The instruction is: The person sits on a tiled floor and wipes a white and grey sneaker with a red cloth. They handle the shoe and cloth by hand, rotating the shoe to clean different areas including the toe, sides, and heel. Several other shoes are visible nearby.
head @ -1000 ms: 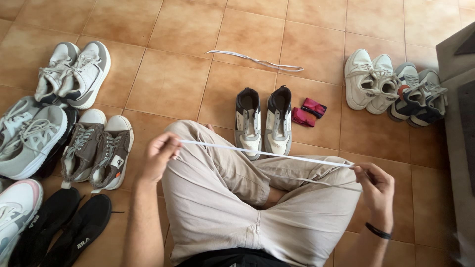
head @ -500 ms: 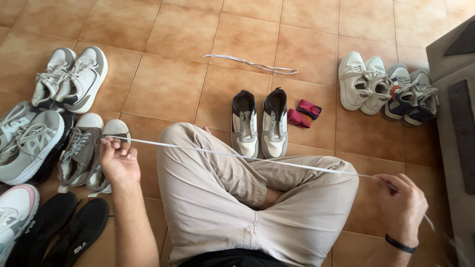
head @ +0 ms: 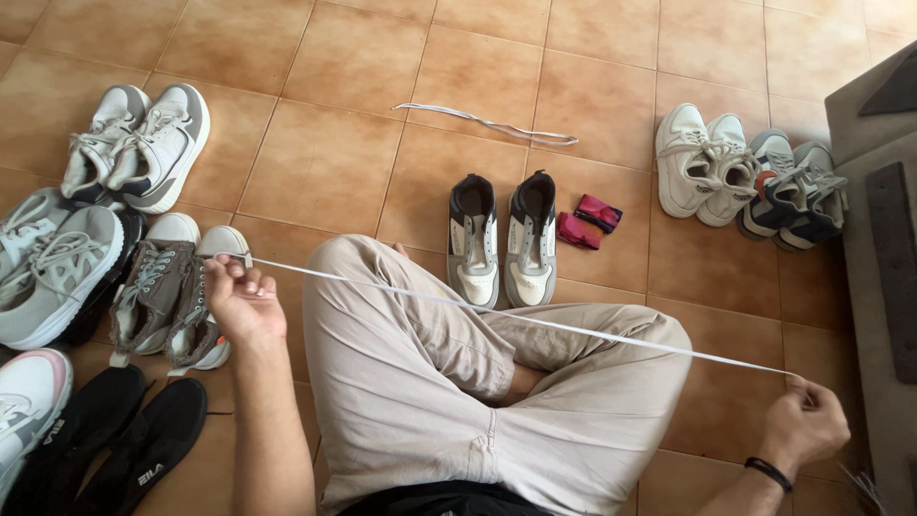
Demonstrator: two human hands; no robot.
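Tiled floor (head: 334, 162): both hands stretch white shoelace (head: 516, 320) taut (across knees).

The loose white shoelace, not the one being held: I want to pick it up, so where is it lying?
The loose white shoelace lies on the tiled floor at top centre, just beyond the unlaced grey-and-white sneakers.

The tiled orange floor (head: 325, 162) carries sneaker pairs crowded along its left edge, a loose white lace (head: 487, 122) toward the far edge, a laceless pair (head: 503, 239) mid-floor beside folded pink socks (head: 590, 222), and two more pairs (head: 750, 177) near the right edge.
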